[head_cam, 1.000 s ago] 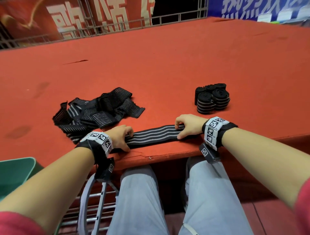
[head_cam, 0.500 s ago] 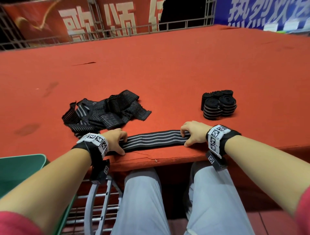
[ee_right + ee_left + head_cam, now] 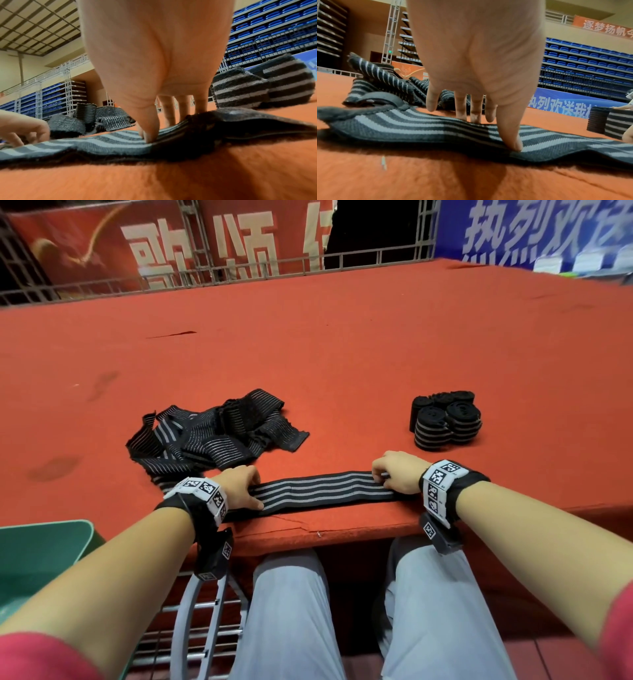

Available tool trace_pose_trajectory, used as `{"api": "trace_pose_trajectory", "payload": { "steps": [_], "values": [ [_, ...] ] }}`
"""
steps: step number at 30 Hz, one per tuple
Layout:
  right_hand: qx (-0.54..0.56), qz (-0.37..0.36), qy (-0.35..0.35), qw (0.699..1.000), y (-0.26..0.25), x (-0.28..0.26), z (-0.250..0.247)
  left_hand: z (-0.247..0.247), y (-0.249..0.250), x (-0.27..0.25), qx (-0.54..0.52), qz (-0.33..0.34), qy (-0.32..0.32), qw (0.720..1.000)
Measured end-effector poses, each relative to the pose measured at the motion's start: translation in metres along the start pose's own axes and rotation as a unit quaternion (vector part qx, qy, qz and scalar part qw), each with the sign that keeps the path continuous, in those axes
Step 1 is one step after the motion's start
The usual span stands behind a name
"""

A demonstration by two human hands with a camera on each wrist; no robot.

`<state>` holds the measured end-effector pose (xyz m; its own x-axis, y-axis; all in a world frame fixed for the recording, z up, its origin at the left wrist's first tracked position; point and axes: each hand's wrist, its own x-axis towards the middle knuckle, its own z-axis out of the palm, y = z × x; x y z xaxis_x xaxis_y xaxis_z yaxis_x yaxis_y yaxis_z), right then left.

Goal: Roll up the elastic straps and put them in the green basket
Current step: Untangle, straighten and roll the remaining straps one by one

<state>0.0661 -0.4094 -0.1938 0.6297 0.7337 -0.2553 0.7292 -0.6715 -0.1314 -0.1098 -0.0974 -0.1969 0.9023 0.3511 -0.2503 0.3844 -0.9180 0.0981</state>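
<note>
Left grip: thumb and fingertips pressed down on one end of the flat strap, fingers mostly straight, nothing curled round it. Right grip: fingers bent down onto the strap's other end, thumb pressing the weave; end flap lifts slightly beside it. Strap lies stretched between both grips along the near edge of the red bench. Loose strap pile just beyond left grip. Rolled straps just beyond right grip, standing together. Green basket below and outside left forearm, off the bench.
</note>
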Motion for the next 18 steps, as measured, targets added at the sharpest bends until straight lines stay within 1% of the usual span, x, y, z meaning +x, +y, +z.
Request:
{"api": "trace_pose_trajectory", "payload": {
  "steps": [2, 4, 6, 9, 11, 13, 18],
  "values": [
    [-0.007, 0.021, 0.009, 1.0, 0.0, 0.005, 0.0, 0.0, 0.001, 0.001, 0.01, -0.012, -0.002, 1.0],
    [-0.002, 0.022, 0.006, 1.0, 0.001, 0.01, -0.004, -0.005, 0.003, 0.002, 0.036, -0.018, -0.016, 0.999],
    [-0.017, 0.01, -0.003, 1.0, 0.0, 0.014, -0.008, -0.011, 0.003, 0.005, 0.038, -0.022, -0.046, 0.998],
    [-0.026, 0.004, -0.027, 0.999, 0.0, 0.023, -0.012, -0.016, 0.001, 0.009, 0.014, -0.02, -0.095, 0.995],
    [-0.021, -0.001, -0.041, 0.999, 0.002, 0.029, -0.016, -0.018, 0.0, 0.011, 0.017, -0.012, -0.114, 0.993],
    [-0.015, -0.011, -0.031, 0.999, 0.006, 0.039, -0.023, -0.02, -0.001, 0.014, 0.024, -0.005, -0.127, 0.992],
    [-0.029, -0.011, 0.031, 0.999, 0.012, 0.073, -0.044, -0.025, 0.001, 0.027, -0.005, 0.006, -0.145, 0.989]
  ]
}}
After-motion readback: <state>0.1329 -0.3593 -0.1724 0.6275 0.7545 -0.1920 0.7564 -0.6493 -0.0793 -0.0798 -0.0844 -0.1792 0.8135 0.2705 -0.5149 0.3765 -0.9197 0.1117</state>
